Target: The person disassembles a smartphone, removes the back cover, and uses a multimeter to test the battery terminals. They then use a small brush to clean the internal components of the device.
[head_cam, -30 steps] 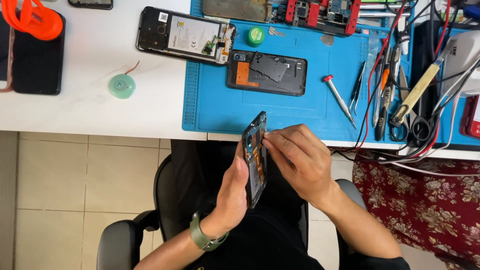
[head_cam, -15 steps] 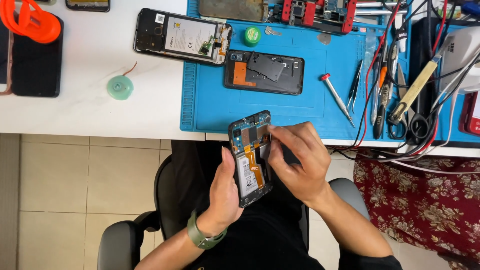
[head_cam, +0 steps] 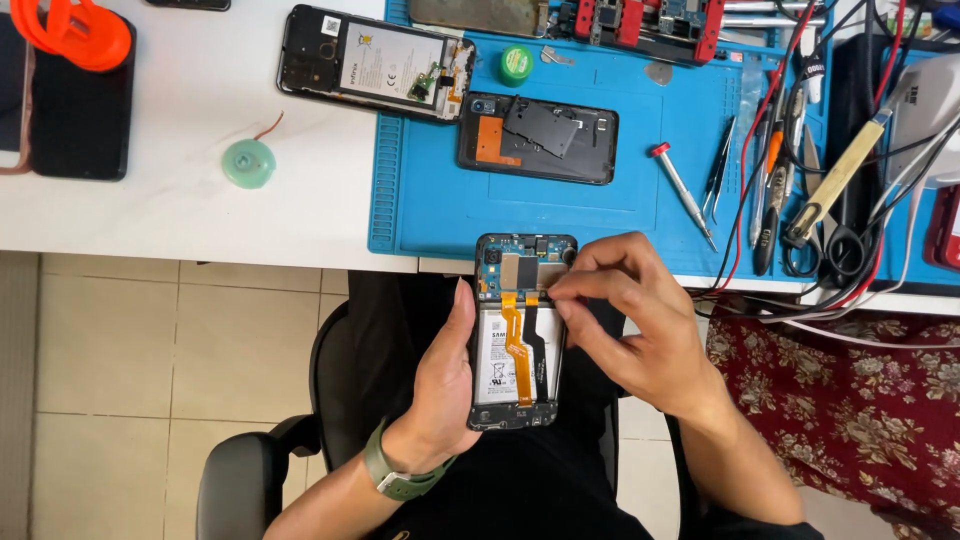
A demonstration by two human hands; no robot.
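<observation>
Right hand (head_cam: 640, 330): fingers bent, thumb and forefinger tips pinched together on the upper part of the opened phone (head_cam: 520, 335), just right of the orange flex cable (head_cam: 517, 345). Whether anything small sits between the fingertips — cannot tell.

Left hand (head_cam: 440, 390): cupped under and around the phone's left edge, thumb lying straight up along that edge, palm closed loosely on the body. A green watch strap (head_cam: 395, 478) is on the wrist.

The opened phone is held back-up over the lap, its back cover off. White battery in the middle, orange and black flex cables running down over it, circuit board and camera at the top end. The top end just overlaps the near edge of the blue work mat (head_cam: 420, 225).

Taking that held phone as the landmark:
- Straight beyond it, on the mat, lies a dark phone back shell (head_cam: 538, 137) with an orange patch and a grey plate.
- Beyond and to the left, half on the mat and half on the white table (head_cam: 200, 220), a second opened phone (head_cam: 375, 63) with a white battery.
- Beyond, between those two, a small green round tin (head_cam: 516, 64).
- Right of it, on the mat, a red-capped screwdriver (head_cam: 683, 195) — past that, tweezers (head_cam: 720, 170), scissors and a tangle of red and black leads.
- Well to the left, a pale green round spool (head_cam: 248, 162); farther left, an orange suction cup (head_cam: 70, 35) on a dark slab.
- Below it, black chair (head_cam: 245, 480) and tiled floor.
</observation>
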